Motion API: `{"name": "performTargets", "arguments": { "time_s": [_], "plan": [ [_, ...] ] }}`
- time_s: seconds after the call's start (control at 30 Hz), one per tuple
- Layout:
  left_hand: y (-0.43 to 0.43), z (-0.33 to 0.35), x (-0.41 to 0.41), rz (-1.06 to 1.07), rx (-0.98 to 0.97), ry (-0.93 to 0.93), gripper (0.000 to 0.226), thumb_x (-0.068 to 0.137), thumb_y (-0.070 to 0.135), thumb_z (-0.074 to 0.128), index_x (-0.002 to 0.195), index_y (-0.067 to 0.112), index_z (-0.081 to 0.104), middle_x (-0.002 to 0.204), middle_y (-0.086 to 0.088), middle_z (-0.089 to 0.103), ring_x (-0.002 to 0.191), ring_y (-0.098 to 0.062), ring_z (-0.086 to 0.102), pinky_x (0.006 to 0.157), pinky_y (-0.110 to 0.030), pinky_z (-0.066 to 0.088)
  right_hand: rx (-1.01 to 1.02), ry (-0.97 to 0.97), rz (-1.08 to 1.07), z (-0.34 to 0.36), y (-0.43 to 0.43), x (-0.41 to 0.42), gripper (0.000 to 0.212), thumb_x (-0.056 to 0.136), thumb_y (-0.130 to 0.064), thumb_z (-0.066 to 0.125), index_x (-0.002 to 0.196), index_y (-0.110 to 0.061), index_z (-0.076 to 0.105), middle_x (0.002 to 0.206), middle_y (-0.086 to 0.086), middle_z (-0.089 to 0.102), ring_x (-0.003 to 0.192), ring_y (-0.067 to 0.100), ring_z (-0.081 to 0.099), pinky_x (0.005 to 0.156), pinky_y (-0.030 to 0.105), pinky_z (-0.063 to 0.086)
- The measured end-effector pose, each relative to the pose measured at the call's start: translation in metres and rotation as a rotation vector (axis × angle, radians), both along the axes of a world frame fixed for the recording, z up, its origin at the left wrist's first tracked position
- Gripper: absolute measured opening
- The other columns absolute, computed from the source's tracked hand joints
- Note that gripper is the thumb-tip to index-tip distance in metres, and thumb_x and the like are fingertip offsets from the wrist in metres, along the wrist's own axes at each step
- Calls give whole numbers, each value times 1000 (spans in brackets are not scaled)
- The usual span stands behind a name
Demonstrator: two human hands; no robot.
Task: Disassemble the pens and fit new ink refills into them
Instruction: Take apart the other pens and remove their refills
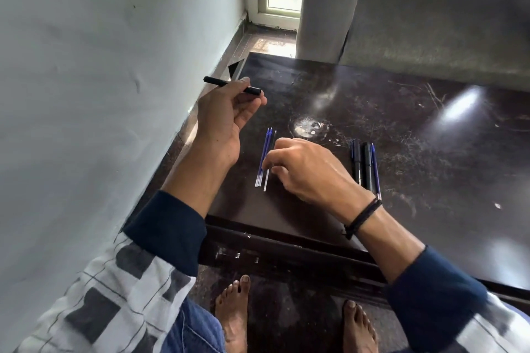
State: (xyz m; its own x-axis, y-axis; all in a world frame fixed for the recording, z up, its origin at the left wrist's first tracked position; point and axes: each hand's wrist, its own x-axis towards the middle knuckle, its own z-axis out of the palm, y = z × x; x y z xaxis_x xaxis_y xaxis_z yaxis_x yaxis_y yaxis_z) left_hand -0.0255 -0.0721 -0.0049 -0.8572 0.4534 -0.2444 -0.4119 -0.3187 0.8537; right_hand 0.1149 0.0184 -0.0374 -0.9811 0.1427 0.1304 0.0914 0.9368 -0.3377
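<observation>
The left hand [226, 114] was raised over the tabletop's left edge, its fingers curled round a black pen [253, 91] that lay crosswise in the grip, with both ends sticking out past the hand. The right hand [309, 172] hung low over the front left part of the tabletop [401, 129], knuckles up and fingers bent down. Its fingertips [268, 162] reached a row of three thin refills [266, 140]. Whether it pinched one of them or only touched them could not be told, as the thumb was hidden. A dark cord band [364, 215] sat on that wrist.

The three refills lay flat, side by side and touching, two with blue ink and one darker, pointing toward the far edge. Well to the right of the hand, near the middle of the tabletop, two more black pens [362, 165] lay parallel and close together. A blue refill [376, 172] lay along their right side, and another showed just at their left.

The dark tabletop was scuffed and glossy. A pale wall [100, 66] ran past its left edge, and a grey sofa [430, 23] stood behind its far edge.
</observation>
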Motion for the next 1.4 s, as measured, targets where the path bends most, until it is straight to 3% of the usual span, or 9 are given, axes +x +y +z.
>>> {"name": "performTargets", "arguments": {
  "time_s": [0.23, 0.4, 0.53, 0.83, 0.93, 1.03, 1.13, 1.27, 1.4],
  "plan": [
    [3, 1, 0, -7, 9, -4, 9, 90, 9, 68, 82, 4, 69, 75, -14, 74, 73, -23, 75, 70, -22, 59, 78, -26, 25, -8, 1, 0, 22, 99, -18, 57, 106, -30, 74, 104, -7, 64, 101, 21, 62, 70, 32, 44],
    [4, 1, 1, -22, 8, -9, 9, 90, 10, 69, 82, 4, 70, 76, -15, 74, 75, -24, 75, 67, -22, 58, 134, -18, 50, -6, 0, 2, 22, 98, -16, 60, 110, -29, 71, 106, -4, 62, 97, 24, 62, 71, 39, 53],
    [4, 1, 1, -27, 8, -13, 9, 90, 10, 69, 83, 4, 70, 78, -15, 74, 76, -24, 75, 68, -22, 58, 204, -29, 92, -9, 3, 1, 19, 95, -13, 65, 103, -29, 73, 105, -4, 58, 89, 22, 56, 66, 30, 38],
    [5, 3, 1, -47, -13, -10, 9, 91, 10, 68, 86, 4, 70, 78, -14, 75, 77, -23, 76, 69, -23, 59, 262, 15, 136, -15, 6, 8, 21, 97, -16, 51, 110, -33, 55, 124, -8, 50, 108, 21, 47, 85, 38, 39],
    [5, 5, -1, -57, 6, 1, 9, 92, 11, 68, 90, 3, 69, 81, -15, 75, 79, -24, 76, 69, -23, 58, 109, 119, 119, -7, 4, 7, 18, 98, -15, 56, 109, -30, 54, 121, -15, 56, 115, 17, 47, 94, 42, 40],
    [5, 9, -2, -88, 68, -2, 8, 93, 9, 67, 91, 2, 68, 84, -16, 75, 84, -27, 76, 72, -23, 58, -349, 335, 58, 7, 1, 3, 11, 99, -11, 57, 103, -21, 58, 104, -11, 65, 106, 19, 60, 91, 46, 47],
    [8, 12, 1, -176, 125, 26, 8, 95, 10, 66, 91, 4, 68, 86, -14, 75, 88, -28, 76, 74, -23, 58, -716, 556, -75, 18, -1, 4, 16, 101, -9, 57, 101, -25, 57, 90, -6, 67, 88, 16, 67, 81, 33, 54],
    [12, 14, 9, -288, 131, 68, 8, 96, 11, 63, 99, 4, 67, 90, -15, 76, 94, -32, 76, 73, -26, 60, -824, 641, -349, 15, 11, 7, 24, 101, -5, 59, 97, -29, 60, 79, 2, 70, 75, 25, 68, 74, 43, 57],
    [15, 11, 15, -365, 58, 86, 10, 97, 7, 60, 104, 3, 67, 93, -16, 77, 88, -28, 77, 75, -29, 62, -853, 562, -469, 12, 19, 8, 26, 101, -7, 60, 92, -32, 61, 78, 0, 73, 66, 13, 67, 60, 19, 49]
  ]
}}
